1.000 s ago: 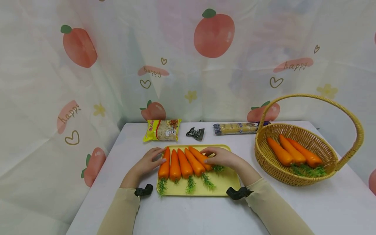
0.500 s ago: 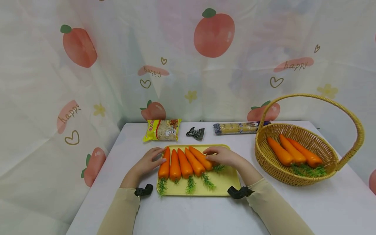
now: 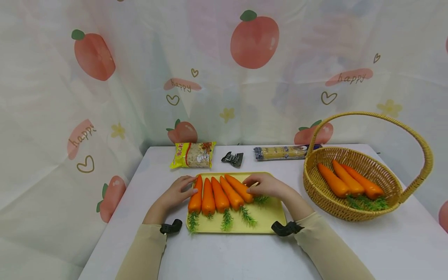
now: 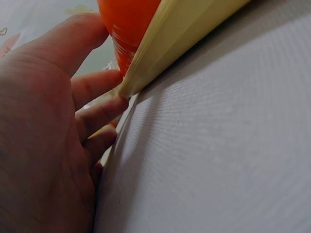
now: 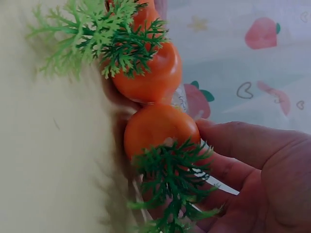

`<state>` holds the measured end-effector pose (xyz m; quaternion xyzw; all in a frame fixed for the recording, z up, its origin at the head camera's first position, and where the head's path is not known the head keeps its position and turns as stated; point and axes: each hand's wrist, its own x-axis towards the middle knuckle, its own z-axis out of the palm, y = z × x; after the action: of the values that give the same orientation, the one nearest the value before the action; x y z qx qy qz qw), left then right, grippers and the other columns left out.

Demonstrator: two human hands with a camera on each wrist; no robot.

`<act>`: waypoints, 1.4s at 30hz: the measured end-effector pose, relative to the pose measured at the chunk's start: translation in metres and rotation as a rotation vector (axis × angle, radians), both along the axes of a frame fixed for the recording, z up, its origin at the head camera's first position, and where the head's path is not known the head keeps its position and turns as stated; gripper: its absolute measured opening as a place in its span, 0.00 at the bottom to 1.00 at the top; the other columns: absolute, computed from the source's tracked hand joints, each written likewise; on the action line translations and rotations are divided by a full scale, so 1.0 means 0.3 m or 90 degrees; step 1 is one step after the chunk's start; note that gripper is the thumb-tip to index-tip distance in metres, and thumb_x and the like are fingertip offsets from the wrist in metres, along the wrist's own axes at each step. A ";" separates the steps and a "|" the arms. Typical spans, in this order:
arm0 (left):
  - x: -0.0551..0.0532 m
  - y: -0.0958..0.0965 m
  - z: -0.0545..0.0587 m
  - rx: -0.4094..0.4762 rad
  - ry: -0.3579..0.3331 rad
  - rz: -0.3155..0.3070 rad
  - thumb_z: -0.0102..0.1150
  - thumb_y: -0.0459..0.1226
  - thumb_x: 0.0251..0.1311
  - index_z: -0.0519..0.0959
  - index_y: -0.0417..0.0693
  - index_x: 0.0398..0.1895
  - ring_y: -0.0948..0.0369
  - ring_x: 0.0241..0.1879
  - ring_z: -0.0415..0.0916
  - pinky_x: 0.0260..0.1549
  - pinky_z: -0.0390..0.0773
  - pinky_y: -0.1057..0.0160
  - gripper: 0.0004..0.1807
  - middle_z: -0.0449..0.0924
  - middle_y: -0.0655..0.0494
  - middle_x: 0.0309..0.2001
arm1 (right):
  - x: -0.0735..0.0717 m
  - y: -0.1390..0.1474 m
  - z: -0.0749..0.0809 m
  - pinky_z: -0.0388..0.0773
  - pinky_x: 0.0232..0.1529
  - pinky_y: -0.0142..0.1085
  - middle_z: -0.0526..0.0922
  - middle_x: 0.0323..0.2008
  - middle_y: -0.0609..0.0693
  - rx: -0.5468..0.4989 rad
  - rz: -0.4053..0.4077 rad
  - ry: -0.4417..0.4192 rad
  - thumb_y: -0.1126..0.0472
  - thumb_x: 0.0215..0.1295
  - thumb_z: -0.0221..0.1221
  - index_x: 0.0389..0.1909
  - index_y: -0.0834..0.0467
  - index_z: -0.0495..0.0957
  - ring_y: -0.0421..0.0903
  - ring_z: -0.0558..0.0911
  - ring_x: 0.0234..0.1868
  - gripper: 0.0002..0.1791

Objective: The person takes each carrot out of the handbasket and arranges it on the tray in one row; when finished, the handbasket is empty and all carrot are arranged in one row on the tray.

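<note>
Several orange carrots with green tops lie side by side on a yellow tray (image 3: 269,219), their tips pointing to the back. At the tray's left edge is my left hand (image 3: 175,193), its thumb and index finger touching the leftmost carrot (image 3: 195,199). The left wrist view shows fingertips (image 4: 119,103) against the tray's rim. My right hand (image 3: 267,186) lies over the tray's right part, beside the rightmost carrot (image 3: 239,188). In the right wrist view its thumb (image 5: 233,138) touches that carrot's thick end, and green leaves partly hide the other fingers.
A wicker basket (image 3: 316,198) with a tall handle stands to the right, three carrots (image 3: 333,181) inside. Along the back lie a yellow food packet (image 3: 193,154), a small dark packet (image 3: 232,159) and a long noodle packet (image 3: 281,153). A printed curtain hangs behind the table.
My right hand has shifted slightly to the right along the rightmost carrot. The left hand and the row of carrots look unmoved.
</note>
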<state>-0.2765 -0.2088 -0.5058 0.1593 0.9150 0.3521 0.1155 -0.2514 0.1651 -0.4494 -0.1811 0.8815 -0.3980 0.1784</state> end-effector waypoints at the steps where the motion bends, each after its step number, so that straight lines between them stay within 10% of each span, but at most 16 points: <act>1: -0.001 0.000 -0.001 0.001 0.001 -0.001 0.56 0.62 0.63 0.66 0.63 0.73 0.48 0.75 0.53 0.73 0.54 0.40 0.37 0.58 0.51 0.74 | 0.001 -0.002 -0.001 0.81 0.47 0.38 0.84 0.53 0.54 -0.003 0.004 -0.003 0.57 0.66 0.61 0.56 0.57 0.80 0.44 0.82 0.47 0.19; 14: -0.004 0.001 0.001 0.008 0.003 -0.004 0.56 0.61 0.63 0.66 0.62 0.73 0.48 0.74 0.53 0.73 0.54 0.39 0.36 0.58 0.51 0.74 | 0.004 -0.002 0.008 0.81 0.46 0.39 0.81 0.57 0.54 0.030 -0.018 0.005 0.53 0.72 0.55 0.62 0.55 0.76 0.45 0.82 0.45 0.21; 22: -0.004 0.002 -0.001 0.011 0.001 -0.003 0.57 0.61 0.63 0.66 0.62 0.73 0.49 0.74 0.53 0.73 0.53 0.40 0.36 0.59 0.51 0.73 | 0.030 0.067 0.113 0.82 0.51 0.45 0.78 0.60 0.59 0.019 -0.039 0.031 0.51 0.74 0.53 0.65 0.57 0.73 0.55 0.82 0.53 0.23; 33: -0.001 0.006 0.001 0.012 -0.005 0.001 0.57 0.61 0.62 0.66 0.63 0.72 0.48 0.75 0.53 0.73 0.53 0.39 0.36 0.58 0.51 0.74 | 0.092 0.320 0.273 0.81 0.55 0.49 0.77 0.61 0.61 0.052 -0.103 0.063 0.43 0.73 0.52 0.67 0.56 0.70 0.53 0.81 0.54 0.29; 42: 0.001 0.003 0.007 0.012 0.001 -0.006 0.57 0.59 0.64 0.66 0.61 0.72 0.48 0.75 0.53 0.73 0.53 0.39 0.35 0.59 0.50 0.74 | 0.117 0.582 0.307 0.80 0.55 0.46 0.72 0.65 0.63 0.063 -0.142 0.043 0.43 0.74 0.51 0.69 0.59 0.66 0.57 0.80 0.56 0.32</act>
<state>-0.2761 -0.2078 -0.5037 0.1649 0.9110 0.3603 0.1145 -0.2163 0.3395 -0.3574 -0.0865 0.9202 -0.3650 0.1117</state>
